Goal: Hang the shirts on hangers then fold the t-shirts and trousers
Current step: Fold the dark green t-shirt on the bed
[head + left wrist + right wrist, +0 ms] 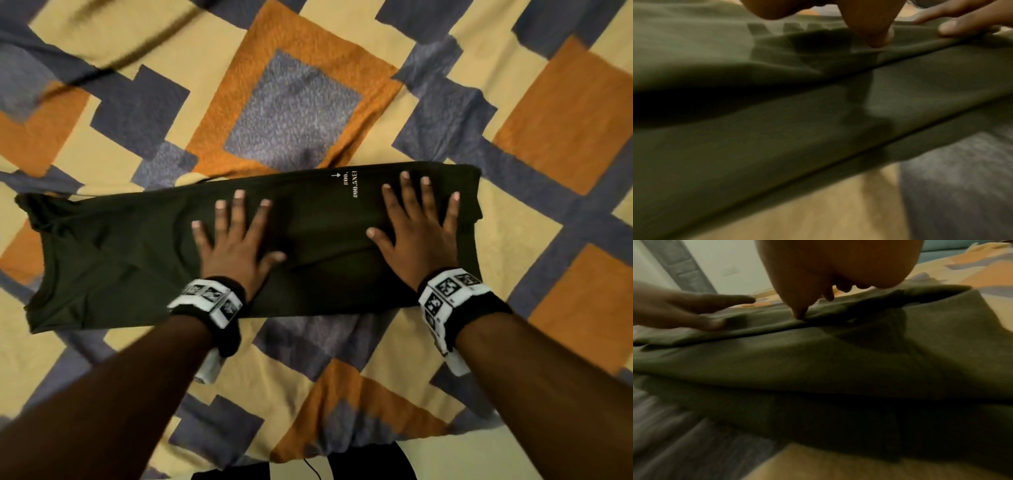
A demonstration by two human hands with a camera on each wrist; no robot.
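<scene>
A dark olive t-shirt (130, 260) lies folded lengthwise into a long strip across the bed, with small white print near its far edge. My left hand (236, 236) rests flat on its middle, fingers spread. My right hand (416, 222) lies flat on the strip's right part, fingers spread as well. In the left wrist view the t-shirt (797, 129) fills the frame, my left thumb tip touches the cloth, and the right hand (966, 22) lies at the upper right. In the right wrist view the t-shirt (838, 366) shows a lengthwise fold, and the left hand (684, 311) lies at the left.
The bed carries a patchwork cover (308, 102) of yellow, orange and grey-blue blocks. Its near edge (342, 452) runs along the bottom of the head view, with dark floor below. A wall and a grey door frame (678, 264) show in the right wrist view.
</scene>
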